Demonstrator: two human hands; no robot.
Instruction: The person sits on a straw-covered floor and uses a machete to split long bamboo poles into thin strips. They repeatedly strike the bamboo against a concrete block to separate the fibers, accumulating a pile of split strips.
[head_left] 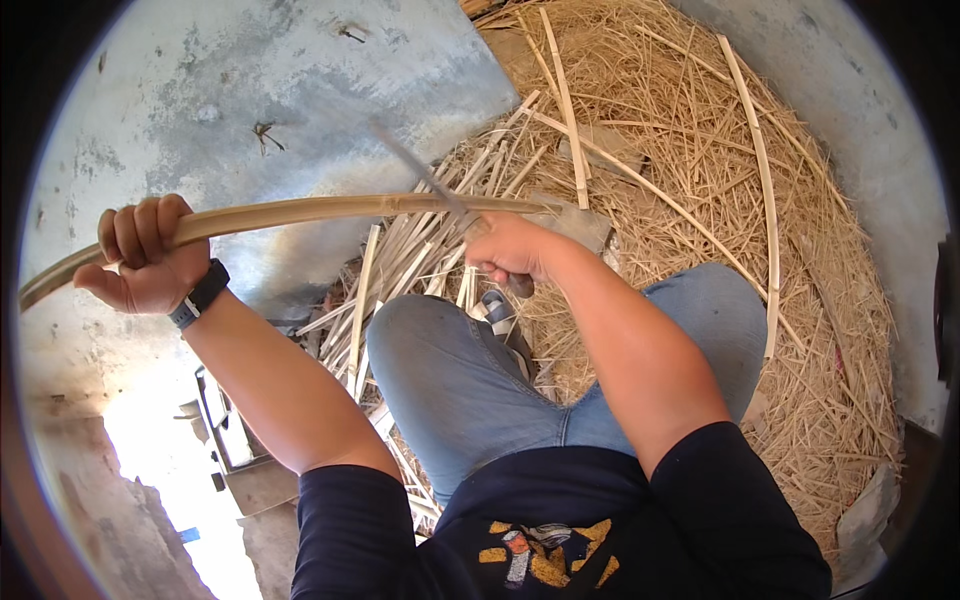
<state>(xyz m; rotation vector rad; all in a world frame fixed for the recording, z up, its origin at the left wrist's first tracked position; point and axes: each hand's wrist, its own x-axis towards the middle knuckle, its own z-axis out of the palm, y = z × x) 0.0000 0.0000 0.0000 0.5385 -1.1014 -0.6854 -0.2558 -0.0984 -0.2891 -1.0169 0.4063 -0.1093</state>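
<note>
A long, curved bamboo strip [320, 208] runs from the left rim of the head view to the middle. My left hand [150, 250] has its fingers wrapped over the strip near its left end, with the thumb sticking out below. By the strip's other end, my right hand [508, 248] is closed around the handle of a knife [415, 165]. Its blade is smeared by motion and slants up and to the left, crossing the strip in the picture. Whether the blade touches the bamboo, I cannot tell. A dark handle end shows below my right fist.
Split bamboo strips [400, 265] are heaped beyond my left knee. Straw-like shavings [690, 150] cover the floor ahead and to the right, with several long slats [762, 190] on them. Worn walls [250, 90] stand at left and right. A bright opening [165, 470] is at lower left.
</note>
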